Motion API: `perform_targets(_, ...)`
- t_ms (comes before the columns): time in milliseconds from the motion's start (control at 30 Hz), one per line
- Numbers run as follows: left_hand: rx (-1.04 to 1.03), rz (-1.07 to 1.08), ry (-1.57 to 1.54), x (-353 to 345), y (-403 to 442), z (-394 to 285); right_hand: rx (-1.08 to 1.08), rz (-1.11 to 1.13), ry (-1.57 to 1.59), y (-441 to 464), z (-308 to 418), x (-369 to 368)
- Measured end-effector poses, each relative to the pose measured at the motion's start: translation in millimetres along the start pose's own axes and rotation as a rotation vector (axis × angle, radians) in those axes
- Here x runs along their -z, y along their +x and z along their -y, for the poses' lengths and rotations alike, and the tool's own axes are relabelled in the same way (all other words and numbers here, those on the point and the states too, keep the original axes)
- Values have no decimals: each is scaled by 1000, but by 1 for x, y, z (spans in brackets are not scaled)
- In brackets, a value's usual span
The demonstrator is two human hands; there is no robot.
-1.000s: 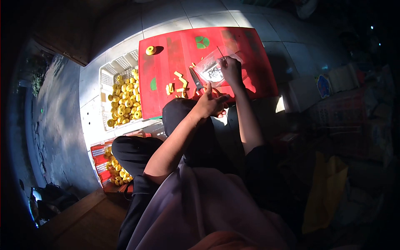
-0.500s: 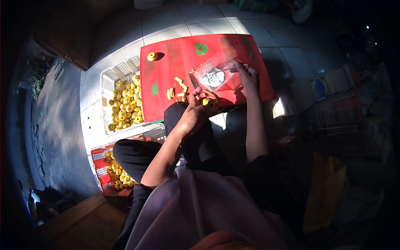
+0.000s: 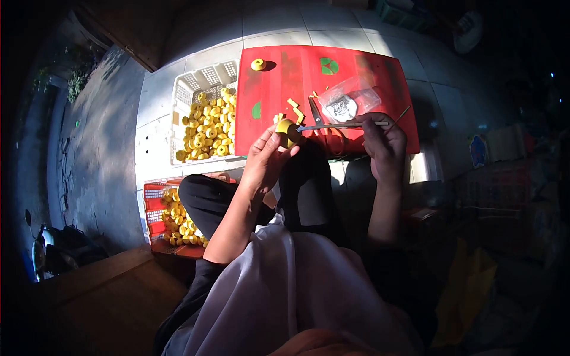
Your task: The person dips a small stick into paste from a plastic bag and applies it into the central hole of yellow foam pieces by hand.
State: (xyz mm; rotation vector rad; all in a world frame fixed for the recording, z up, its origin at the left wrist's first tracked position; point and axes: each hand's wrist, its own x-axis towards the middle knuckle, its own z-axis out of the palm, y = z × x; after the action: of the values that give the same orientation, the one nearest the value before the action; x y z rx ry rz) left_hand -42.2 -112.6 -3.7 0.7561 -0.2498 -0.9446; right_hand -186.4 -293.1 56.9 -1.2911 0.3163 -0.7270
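Note:
My left hand pinches a round yellow piece with a dark opening on its side, held above my knee. In my right hand is a thin stick, its pale tip at the yellow piece's opening; whether the two touch I cannot tell. Just beyond the stick, a clear plastic bag with a white substance lies on the red tabletop. Scissors with orange handles lie close by, partly hidden. Yellow strips are scattered beyond my left hand.
A single yellow piece stands near the tabletop's far left corner. Left of it, a white basket holds several similar pieces. A red basket with more sits nearer, beside my bent leg.
My right hand has drawn the stick back from the plastic bag, bringing its tip to the yellow piece. My left hand has raised and turned that piece. The whole view has shifted.

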Motion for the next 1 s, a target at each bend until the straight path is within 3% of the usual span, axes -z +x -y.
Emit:
perform_targets(300, -15, -31, -5, -3, -7, -8, 231, 222, -428, -6, 14, -10)
perform_targets(500, -9, -33, 2, -5, -9, -9, 329, 269, -412, -5, 12, -19)
perform_targets(700, -20, -12, -6, -3, -11, -10, 162, 257, -472, -6, 16, -17)
perform_targets(1000, -13, 23, 15, -3, -15, -11, 309, 90, -321, -6, 2, -29)
